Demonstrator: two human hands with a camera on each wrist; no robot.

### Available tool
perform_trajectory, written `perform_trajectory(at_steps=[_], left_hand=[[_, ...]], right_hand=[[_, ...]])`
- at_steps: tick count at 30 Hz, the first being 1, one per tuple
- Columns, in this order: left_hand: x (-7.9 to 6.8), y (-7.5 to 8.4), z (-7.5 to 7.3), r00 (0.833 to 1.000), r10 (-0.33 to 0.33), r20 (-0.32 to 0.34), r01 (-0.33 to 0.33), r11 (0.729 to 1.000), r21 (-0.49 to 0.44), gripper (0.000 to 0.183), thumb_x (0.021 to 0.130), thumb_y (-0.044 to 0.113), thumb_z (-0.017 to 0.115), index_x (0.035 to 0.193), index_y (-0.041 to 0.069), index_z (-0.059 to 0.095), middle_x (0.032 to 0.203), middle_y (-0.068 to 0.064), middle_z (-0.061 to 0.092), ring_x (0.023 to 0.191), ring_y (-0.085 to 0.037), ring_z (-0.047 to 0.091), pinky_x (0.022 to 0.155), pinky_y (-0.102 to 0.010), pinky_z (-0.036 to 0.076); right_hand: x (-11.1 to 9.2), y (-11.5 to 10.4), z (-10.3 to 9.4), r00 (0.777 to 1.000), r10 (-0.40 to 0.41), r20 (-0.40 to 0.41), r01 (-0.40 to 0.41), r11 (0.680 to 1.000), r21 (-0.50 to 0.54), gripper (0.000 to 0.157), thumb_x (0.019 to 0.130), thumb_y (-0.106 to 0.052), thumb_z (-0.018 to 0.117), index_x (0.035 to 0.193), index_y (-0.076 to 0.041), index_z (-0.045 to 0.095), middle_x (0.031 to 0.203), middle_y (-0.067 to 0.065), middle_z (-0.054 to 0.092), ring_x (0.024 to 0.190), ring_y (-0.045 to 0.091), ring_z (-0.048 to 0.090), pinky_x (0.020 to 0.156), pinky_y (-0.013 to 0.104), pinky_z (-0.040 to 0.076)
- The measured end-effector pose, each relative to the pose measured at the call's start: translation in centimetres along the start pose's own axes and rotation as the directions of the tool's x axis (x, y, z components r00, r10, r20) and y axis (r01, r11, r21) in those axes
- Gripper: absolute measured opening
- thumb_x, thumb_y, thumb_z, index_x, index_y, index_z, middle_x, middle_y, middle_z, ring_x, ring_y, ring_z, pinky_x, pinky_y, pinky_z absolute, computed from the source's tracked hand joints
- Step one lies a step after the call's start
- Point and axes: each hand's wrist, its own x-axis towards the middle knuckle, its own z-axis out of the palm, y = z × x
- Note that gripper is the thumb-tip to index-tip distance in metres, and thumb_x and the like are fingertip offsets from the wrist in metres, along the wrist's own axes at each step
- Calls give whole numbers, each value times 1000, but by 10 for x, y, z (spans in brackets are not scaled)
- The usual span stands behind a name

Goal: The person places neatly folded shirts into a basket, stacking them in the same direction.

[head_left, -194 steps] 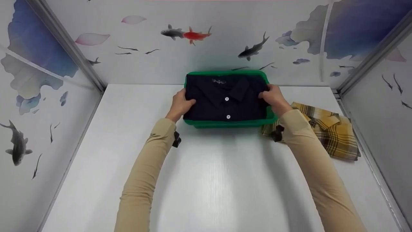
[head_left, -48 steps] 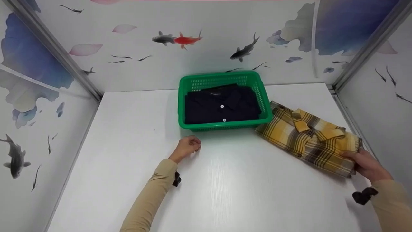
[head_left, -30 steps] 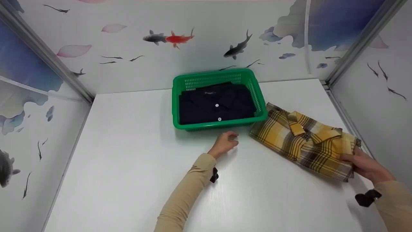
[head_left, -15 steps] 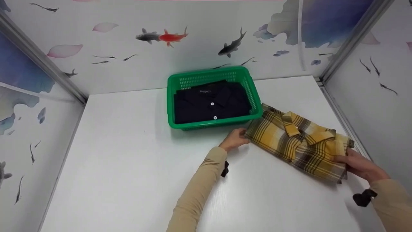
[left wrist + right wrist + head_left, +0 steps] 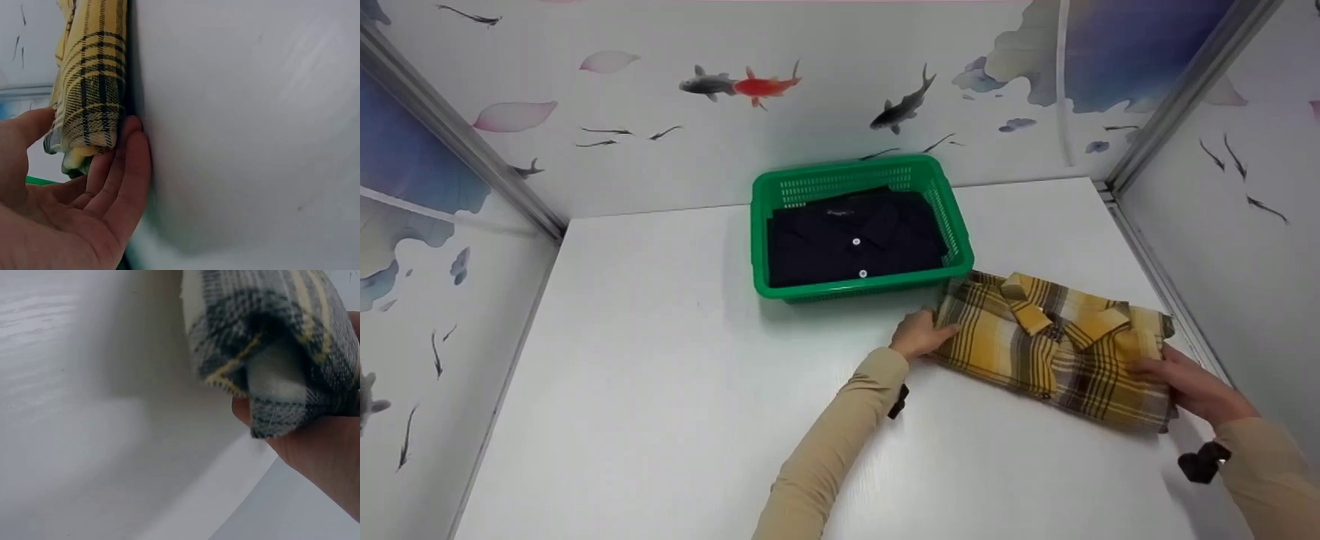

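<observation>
A folded yellow plaid shirt (image 5: 1057, 345) lies at the right of the table, its collar facing up. My left hand (image 5: 922, 334) holds its left end, thumb on top and fingers underneath; the left wrist view shows this hand (image 5: 95, 208) around the folded edge. My right hand (image 5: 1200, 386) grips the right end with the thumb above. In the right wrist view the shirt's rolled end (image 5: 270, 354) hides most of that hand's fingers. A folded navy shirt (image 5: 825, 247) with white buttons lies flat inside the green basket (image 5: 855, 286).
The basket stands against the patterned back wall (image 5: 825, 127), just left of and behind the plaid shirt. White table surface (image 5: 675, 390) stretches to the left and front. A side wall (image 5: 1252, 247) with a metal rail closes the right side.
Earlier both hands held the navy shirt at the basket; it now lies lower inside. My left hand has moved right and taken the plaid shirt's left end, which has shifted toward me.
</observation>
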Motion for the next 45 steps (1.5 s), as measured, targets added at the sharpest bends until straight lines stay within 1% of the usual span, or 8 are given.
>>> perform_trajectory(at_steps=[6,13,16,21,26,31,39,45], left_hand=[[-3,-2,7,998,-51,21,50,998,50,48,97,41,56,111,-4,59,86,-12,62,74,-21,57,69,-33,48],[-4,-1,8,993,-46,110,49,998,-26,27,99,21,53,115,1,61,105,-11,64,84,-15,56,77,-28,47],[-7,1,5,989,-43,139,55,995,-87,27,97,18,55,118,1,60,107,-9,62,85,-13,52,79,-27,45],[-16,-1,-2,984,-38,173,63,987,-145,16,92,17,62,100,3,59,86,-3,53,75,-13,47,68,-27,41],[-28,-10,-10,983,-10,182,39,987,-159,16,90,15,67,84,8,53,74,0,46,66,-13,42,59,-26,36],[-38,-26,-21,987,-21,157,67,954,-293,13,86,10,68,92,6,57,80,-2,50,70,-14,43,61,-27,37],[-51,-52,-46,991,-70,116,111,908,-405,61,85,5,68,138,-8,40,127,-19,50,109,-25,50,87,-36,44],[-61,-69,-63,993,-60,103,103,871,-480,93,79,-5,67,152,-3,10,155,-21,20,139,-28,24,101,-36,34]], right_hand=[[8,-6,6,1000,6,-17,-7,999,-52,71,98,-21,55,145,-2,5,107,1,56,94,15,59,79,35,49],[11,-9,11,994,-59,-95,47,991,-128,61,99,-18,51,137,2,7,105,6,50,88,12,56,74,34,49],[12,-9,14,974,-152,-166,115,970,-215,58,99,-13,48,137,10,10,106,10,47,85,7,53,71,28,48],[18,-15,22,928,-278,-248,178,916,-360,54,96,-5,49,137,14,18,108,16,46,82,5,49,67,25,44],[23,-27,33,910,-338,-242,220,885,-410,51,93,-1,50,135,12,24,106,14,46,83,6,47,69,23,41],[26,-39,52,890,-382,-248,255,870,-423,52,92,1,51,136,12,26,108,17,46,84,6,46,69,23,40],[34,-49,86,863,-420,-280,299,872,-387,51,91,2,53,135,10,29,111,17,45,87,6,45,72,21,38],[38,-56,109,869,-423,-257,321,877,-356,51,90,1,54,135,9,31,113,16,45,91,8,44,76,23,37]])
